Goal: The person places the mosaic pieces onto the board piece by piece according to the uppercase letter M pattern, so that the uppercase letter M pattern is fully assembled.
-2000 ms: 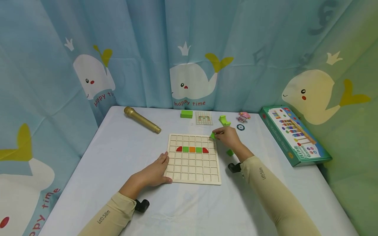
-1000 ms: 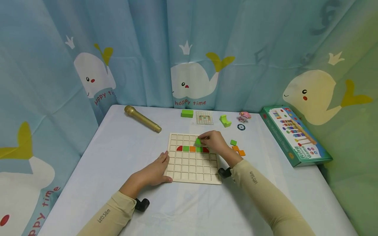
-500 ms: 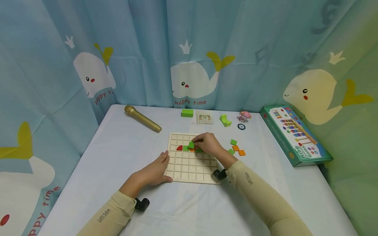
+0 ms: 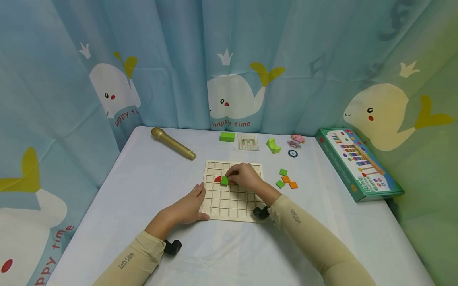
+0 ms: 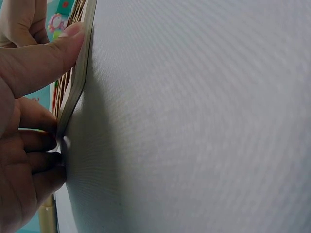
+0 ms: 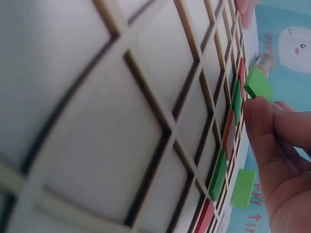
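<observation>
My left hand lies at the near left corner of the wooden grid board. Its fingers rest along the board's left side, and in the left wrist view the thumb touches the rim. Over the board, thumb and fingertips of my right hand pinch a small green square tile, held tilted above a row of tiles. That row, plain in the right wrist view, has a red piece, a green tile, an orange tile, another green tile and a far red piece.
Loose green tiles and orange tiles lie right of the board. Along the back are a gold microphone, green block, pattern card, curved green block, pink figurine and round token. A game box stands right.
My right hand has carried the green tile leftward from the board's far right corner to above the row's left part. The left hand has stayed at the board's edge.
</observation>
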`<state>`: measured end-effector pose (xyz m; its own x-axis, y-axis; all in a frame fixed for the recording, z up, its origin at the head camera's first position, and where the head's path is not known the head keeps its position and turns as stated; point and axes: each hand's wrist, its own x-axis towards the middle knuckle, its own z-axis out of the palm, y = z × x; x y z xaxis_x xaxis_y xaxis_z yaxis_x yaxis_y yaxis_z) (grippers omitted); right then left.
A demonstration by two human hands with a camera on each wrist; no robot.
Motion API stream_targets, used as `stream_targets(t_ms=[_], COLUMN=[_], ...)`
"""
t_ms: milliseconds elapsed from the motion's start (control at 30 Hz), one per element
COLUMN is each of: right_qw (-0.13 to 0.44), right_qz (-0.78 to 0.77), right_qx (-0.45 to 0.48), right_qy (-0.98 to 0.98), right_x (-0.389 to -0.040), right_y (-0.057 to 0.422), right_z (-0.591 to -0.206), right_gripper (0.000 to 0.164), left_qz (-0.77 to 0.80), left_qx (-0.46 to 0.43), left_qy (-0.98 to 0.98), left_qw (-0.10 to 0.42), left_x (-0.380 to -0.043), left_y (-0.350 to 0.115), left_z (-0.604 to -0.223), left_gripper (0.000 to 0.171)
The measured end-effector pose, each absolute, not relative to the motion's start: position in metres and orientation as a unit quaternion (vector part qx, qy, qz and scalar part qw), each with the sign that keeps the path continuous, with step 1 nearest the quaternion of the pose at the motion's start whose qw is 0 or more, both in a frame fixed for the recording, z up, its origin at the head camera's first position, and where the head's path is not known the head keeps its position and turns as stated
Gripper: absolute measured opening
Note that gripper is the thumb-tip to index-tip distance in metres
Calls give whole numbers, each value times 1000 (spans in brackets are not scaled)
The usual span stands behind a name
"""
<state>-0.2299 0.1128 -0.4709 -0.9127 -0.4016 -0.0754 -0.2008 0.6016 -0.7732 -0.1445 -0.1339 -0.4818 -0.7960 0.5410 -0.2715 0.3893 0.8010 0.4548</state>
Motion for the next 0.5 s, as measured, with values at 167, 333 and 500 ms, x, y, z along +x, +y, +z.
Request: stream_targets(t_ms=[167, 333, 500], right_qw=[129, 115, 116], right_qz=[-418, -392, -385], right_qx=[-169, -182, -191], right_qy=[883, 894, 896], right_x=[-227, -226, -225], right_y=[105, 97, 90], right_z=[-472, -477, -480], right_gripper=[6, 3, 4], left_qz=[192, 196, 195], left_qx=[256, 257, 259], left_qy=[927, 926, 926], left_qw=[197, 197, 196], left_x=[-145, -145, -145], left_y=[-135, -136, -136], left_z=[-482, -482, -482], left_gripper=[95, 95, 96])
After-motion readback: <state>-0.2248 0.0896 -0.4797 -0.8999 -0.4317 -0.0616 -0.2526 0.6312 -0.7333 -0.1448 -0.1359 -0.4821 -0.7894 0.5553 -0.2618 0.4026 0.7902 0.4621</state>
